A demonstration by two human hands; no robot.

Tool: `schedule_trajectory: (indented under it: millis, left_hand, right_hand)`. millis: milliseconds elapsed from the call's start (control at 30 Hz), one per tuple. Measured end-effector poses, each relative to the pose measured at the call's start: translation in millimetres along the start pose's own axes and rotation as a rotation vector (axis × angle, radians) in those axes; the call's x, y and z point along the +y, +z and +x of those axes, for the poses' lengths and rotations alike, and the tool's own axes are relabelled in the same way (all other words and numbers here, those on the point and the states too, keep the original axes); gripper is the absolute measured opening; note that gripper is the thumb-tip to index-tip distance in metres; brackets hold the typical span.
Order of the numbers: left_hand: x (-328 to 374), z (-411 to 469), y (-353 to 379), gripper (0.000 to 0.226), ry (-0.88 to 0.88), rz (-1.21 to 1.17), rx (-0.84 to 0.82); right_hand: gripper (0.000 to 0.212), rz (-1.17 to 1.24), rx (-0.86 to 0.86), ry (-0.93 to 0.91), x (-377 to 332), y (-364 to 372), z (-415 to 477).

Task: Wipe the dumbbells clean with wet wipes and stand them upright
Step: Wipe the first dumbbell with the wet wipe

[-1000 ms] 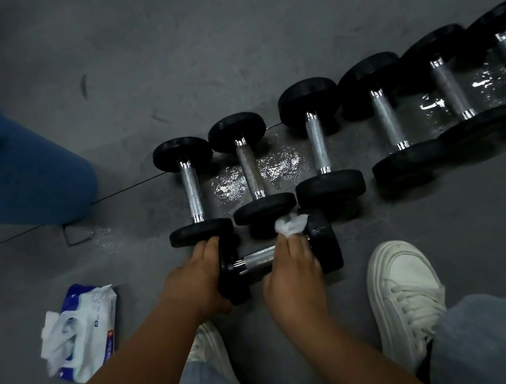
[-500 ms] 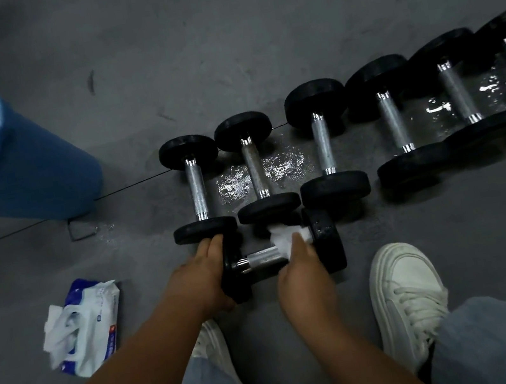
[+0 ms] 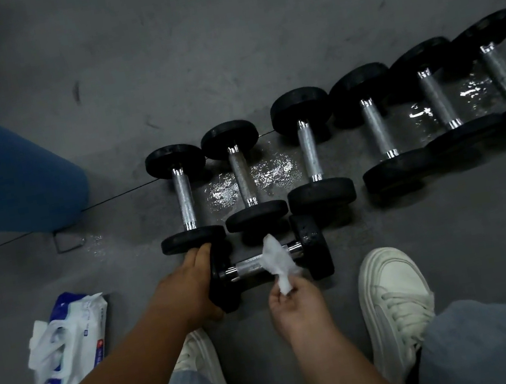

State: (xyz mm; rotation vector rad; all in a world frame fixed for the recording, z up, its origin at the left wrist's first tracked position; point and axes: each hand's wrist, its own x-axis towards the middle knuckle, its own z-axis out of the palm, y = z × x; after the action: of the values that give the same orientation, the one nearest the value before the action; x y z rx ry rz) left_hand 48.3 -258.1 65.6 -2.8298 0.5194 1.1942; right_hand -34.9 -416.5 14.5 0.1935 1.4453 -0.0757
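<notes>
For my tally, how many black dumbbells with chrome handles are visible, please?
7: row of six black dumbbells; seventh dumbbell nearer, gripped by the left hand. Others may be offscreen.

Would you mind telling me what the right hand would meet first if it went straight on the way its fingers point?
Probably the chrome handle of the near dumbbell, which lies crosswise just ahead; the wet wipe that the right hand pinches hangs in front of it. Depth is unclear.

Print on the wet-wipes pack (image 3: 78,335) — too small and blurred to read.
</notes>
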Motion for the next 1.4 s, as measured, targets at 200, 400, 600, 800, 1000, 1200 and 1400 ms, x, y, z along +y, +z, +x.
schedule_trajectory:
  millis: [200,400,600,800,1000,1200,1400]
  left_hand:
    - [0,-1,0,0.131,-0.006,-0.009,0.000]
    - [-3,2,3,0.131,0.005,0.001,0.009]
    - [-3,3,4,0.131,0.005,-0.002,0.007]
    - [-4,4,4,0.132,0.005,-0.013,-0.006]
    - [-4,3,6,0.130,-0.003,0.028,0.001]
    - [-5,3,9,0.129,-0.007,0.020,0.020]
    - [-4,4,9,0.125,-0.007,-0.008,0.033]
  right_hand:
    - [0.019,-0.238,-0.111,-0.132,14,9,-8]
    - [0.043,-0.634,0.041,-0.433,26,24,-7]
    - [0.021,-0.295,0.063,-0.169,23,-13,-4]
    - [0.023,-0.516,-0.022,-0.355,11,9,-16]
    - [0.020,-0.795,0.002,-0.395,10,8,-22]
    - [0.018,-1.342,-0.292,-1.019,41,-23,-36]
    - [0.032,-2.355,-0.442,-1.535,48,18,-10]
